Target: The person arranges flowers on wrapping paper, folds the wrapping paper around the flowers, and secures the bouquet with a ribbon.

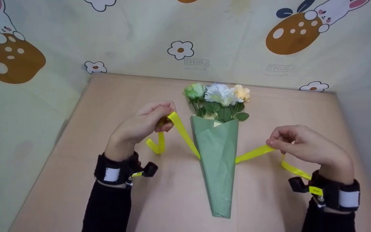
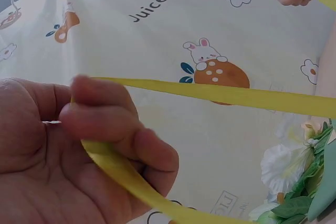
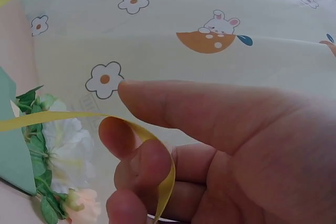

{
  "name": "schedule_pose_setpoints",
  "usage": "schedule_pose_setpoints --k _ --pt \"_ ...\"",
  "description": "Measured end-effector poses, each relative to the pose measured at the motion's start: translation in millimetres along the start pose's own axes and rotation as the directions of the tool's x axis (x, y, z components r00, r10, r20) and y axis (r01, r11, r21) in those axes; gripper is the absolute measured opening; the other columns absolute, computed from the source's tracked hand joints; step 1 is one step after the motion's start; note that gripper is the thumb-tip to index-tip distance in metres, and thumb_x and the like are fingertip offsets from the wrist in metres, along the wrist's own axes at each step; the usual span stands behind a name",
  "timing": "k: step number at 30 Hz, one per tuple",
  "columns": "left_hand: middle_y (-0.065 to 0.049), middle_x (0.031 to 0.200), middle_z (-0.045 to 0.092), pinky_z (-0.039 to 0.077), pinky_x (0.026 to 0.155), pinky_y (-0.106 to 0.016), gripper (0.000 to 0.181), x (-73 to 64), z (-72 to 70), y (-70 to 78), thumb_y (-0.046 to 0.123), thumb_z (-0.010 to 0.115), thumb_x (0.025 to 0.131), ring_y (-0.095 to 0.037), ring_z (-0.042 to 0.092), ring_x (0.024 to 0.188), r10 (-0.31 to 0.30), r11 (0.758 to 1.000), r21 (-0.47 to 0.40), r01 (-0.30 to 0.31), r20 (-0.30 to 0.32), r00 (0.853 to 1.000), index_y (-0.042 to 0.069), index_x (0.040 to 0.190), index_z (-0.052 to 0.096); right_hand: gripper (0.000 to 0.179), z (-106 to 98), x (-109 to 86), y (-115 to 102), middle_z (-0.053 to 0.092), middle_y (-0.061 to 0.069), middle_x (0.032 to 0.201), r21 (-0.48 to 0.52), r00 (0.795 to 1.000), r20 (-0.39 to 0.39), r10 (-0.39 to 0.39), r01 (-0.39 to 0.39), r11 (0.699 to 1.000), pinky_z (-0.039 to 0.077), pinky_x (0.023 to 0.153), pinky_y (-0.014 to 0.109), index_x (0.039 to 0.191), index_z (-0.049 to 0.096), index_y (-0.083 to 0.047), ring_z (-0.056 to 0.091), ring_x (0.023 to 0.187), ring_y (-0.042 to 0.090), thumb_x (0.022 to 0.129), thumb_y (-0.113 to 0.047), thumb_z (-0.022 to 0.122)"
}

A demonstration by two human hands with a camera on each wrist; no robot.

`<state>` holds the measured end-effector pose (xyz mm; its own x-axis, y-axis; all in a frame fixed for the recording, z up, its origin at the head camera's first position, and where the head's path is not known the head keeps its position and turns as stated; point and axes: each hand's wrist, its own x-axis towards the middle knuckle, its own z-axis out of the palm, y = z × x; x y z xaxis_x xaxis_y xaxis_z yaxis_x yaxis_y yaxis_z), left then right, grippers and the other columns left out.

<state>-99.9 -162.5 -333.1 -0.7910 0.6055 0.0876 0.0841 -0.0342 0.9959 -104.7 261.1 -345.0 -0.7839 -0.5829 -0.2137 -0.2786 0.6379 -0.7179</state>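
A bouquet in green wrapping paper [image 1: 219, 164] lies on the table, with a white flower [image 1: 221, 94], a green flower [image 1: 195, 91] and a peach flower [image 1: 242, 93] at its far end. A yellow ribbon [image 1: 185, 137] passes behind the wrap and comes out on both sides. My left hand [image 1: 147, 120] pinches the ribbon left of the bouquet, a loose tail hanging below. On the other side my right hand [image 1: 301, 143] holds the other length between curled fingers; in the right wrist view the ribbon [image 3: 58, 115] runs over the index finger, under the thumb [image 3: 173, 103].
The table [image 1: 159, 199] has a pinkish-beige cover. A pale curtain [image 1: 140, 38] printed with rabbits and flowers stands along its back and left. Each forearm wears a black wrist strap [image 1: 116, 169] with a small camera.
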Motion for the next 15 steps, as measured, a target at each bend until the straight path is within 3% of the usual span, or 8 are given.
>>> schedule_pose_setpoints --k 6,11,15 --pt "-0.006 0.061 0.025 0.024 0.056 -0.028 0.032 -0.4 2.7 -1.4 0.027 0.047 0.096 -0.021 0.023 0.052 -0.077 0.997 0.015 0.077 -0.013 0.997 -0.001 0.08 0.043 0.006 -3.1 -3.6 -1.7 0.061 -0.003 0.075 -0.013 0.996 -0.042 -0.08 0.08 0.997 0.044 0.055 0.026 0.089 0.063 -0.023 0.054 0.065 0.016 0.086 -0.028 0.064" --pt "-0.007 0.061 0.027 0.023 0.054 -0.027 0.03 1.5 1.3 -5.6 0.023 0.049 0.095 -0.02 0.023 0.051 -0.062 0.998 0.0 0.062 0.009 0.998 -0.004 0.082 0.048 0.003 -3.7 -3.6 -1.5 0.06 -0.002 0.071 -0.023 0.995 -0.071 -0.069 0.068 0.997 0.042 0.051 0.026 0.085 0.062 -0.024 0.051 0.061 0.016 0.087 -0.026 0.063" --pt "-0.007 0.061 0.029 0.022 0.051 -0.027 0.027 5.2 3.9 -6.8 0.023 0.048 0.096 -0.02 0.026 0.051 -0.039 0.999 -0.006 0.039 -0.024 0.999 -0.004 0.089 0.05 0.014 -3.4 -3.2 -1.2 0.056 0.0 0.068 -0.021 0.996 -0.088 -0.031 0.03 0.999 0.038 0.047 0.027 0.081 0.063 -0.021 0.048 0.056 0.017 0.088 -0.033 0.06"
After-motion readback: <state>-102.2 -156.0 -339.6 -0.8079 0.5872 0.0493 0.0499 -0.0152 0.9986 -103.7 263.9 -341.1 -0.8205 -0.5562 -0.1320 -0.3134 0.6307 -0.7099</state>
